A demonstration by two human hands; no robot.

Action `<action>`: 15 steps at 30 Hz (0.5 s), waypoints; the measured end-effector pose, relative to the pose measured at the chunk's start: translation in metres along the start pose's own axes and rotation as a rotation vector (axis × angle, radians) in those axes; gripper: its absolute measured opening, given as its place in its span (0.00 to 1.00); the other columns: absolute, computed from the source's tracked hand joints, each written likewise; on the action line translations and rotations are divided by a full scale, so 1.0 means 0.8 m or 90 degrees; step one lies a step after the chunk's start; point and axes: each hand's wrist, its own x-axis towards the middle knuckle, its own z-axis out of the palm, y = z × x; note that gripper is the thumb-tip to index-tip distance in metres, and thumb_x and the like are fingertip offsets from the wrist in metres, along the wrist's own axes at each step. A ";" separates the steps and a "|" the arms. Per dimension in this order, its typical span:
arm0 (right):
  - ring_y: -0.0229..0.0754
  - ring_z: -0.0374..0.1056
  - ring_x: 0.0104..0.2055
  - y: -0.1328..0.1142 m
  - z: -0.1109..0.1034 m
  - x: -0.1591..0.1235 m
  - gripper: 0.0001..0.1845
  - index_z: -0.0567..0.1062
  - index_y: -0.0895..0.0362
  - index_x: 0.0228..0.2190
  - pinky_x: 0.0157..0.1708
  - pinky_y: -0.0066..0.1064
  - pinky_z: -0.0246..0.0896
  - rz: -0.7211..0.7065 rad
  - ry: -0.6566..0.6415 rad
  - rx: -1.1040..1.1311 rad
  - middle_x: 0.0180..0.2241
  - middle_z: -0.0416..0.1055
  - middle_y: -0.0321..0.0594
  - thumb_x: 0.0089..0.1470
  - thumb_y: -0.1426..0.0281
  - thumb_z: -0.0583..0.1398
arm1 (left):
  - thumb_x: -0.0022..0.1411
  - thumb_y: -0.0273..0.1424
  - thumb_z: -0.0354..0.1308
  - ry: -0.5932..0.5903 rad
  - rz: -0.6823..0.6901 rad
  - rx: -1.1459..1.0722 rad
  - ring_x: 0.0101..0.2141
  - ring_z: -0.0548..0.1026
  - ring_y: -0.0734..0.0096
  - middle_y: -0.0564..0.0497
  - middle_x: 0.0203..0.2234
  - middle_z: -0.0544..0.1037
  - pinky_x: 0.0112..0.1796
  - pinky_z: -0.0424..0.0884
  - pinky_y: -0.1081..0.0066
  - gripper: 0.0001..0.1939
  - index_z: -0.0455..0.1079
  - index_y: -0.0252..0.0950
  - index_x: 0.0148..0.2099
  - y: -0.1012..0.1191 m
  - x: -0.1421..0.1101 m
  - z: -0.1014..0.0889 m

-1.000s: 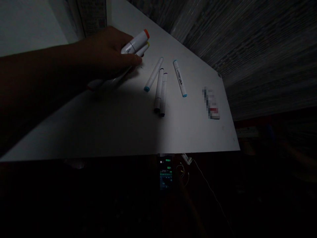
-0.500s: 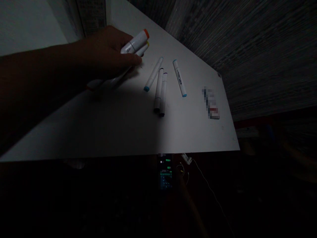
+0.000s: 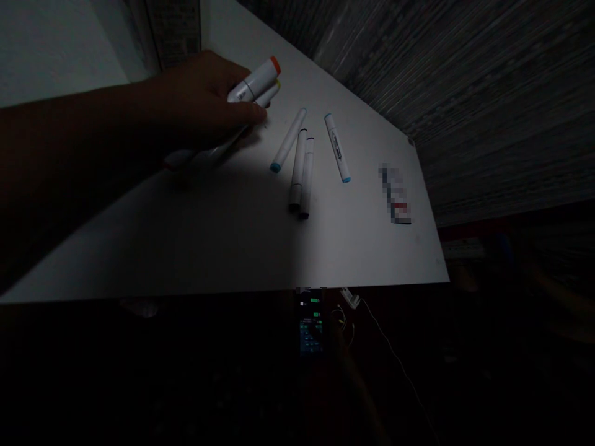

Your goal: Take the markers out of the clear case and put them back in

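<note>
My left hand (image 3: 223, 102) is closed round a bunch of white markers above the table. One is an orange-ended marker (image 3: 258, 80), and beside it is a yellow-ended marker (image 3: 268, 94). Their lower parts pass under my palm, and a reddish end shows below the wrist. To the right lie a blue-ended marker (image 3: 289, 141), two dark-ended markers (image 3: 299, 168) side by side, and another blue-ended marker (image 3: 337, 147) apart from them. Below the table edge, my right hand (image 3: 337, 341) is very dim at a lit phone (image 3: 310, 328), a dark finger across its screen.
The white table (image 3: 372, 248) ends in a straight near edge. A blurred-out flat item (image 3: 396, 193) lies at its right. Past that edge are a white plug (image 3: 351, 298) and a thin cable (image 3: 390, 347) in the dark. A grey textured surface (image 3: 465, 111) borders the far side.
Almost nothing differs. The whole view has shifted very slightly; my left hand keeps its grip on the markers, and the loose markers lie as before.
</note>
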 end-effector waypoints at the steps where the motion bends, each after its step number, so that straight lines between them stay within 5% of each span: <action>1: 0.42 0.66 0.44 0.001 -0.003 -0.001 0.17 0.67 0.59 0.46 0.43 0.40 0.65 0.003 -0.004 0.005 0.46 0.66 0.44 0.57 0.64 0.55 | 0.55 0.31 0.53 0.000 0.004 -0.002 0.19 0.58 0.84 0.57 0.18 0.62 0.30 0.59 0.75 0.11 0.68 0.27 0.36 -0.001 0.001 0.000; 11: 0.43 0.68 0.43 0.016 -0.016 -0.017 0.18 0.69 0.57 0.46 0.39 0.32 0.66 0.033 -0.037 0.066 0.39 0.72 0.44 0.52 0.69 0.59 | 0.55 0.33 0.52 0.003 0.016 0.011 0.19 0.58 0.84 0.58 0.18 0.62 0.26 0.54 0.78 0.12 0.68 0.28 0.34 -0.001 0.001 0.000; 15: 0.42 0.68 0.43 0.016 -0.014 -0.013 0.17 0.68 0.59 0.46 0.42 0.37 0.66 0.029 -0.035 0.064 0.43 0.69 0.44 0.55 0.66 0.57 | 0.55 0.35 0.52 0.000 0.014 0.026 0.20 0.58 0.82 0.57 0.18 0.62 0.27 0.55 0.76 0.13 0.68 0.29 0.36 0.000 -0.001 -0.001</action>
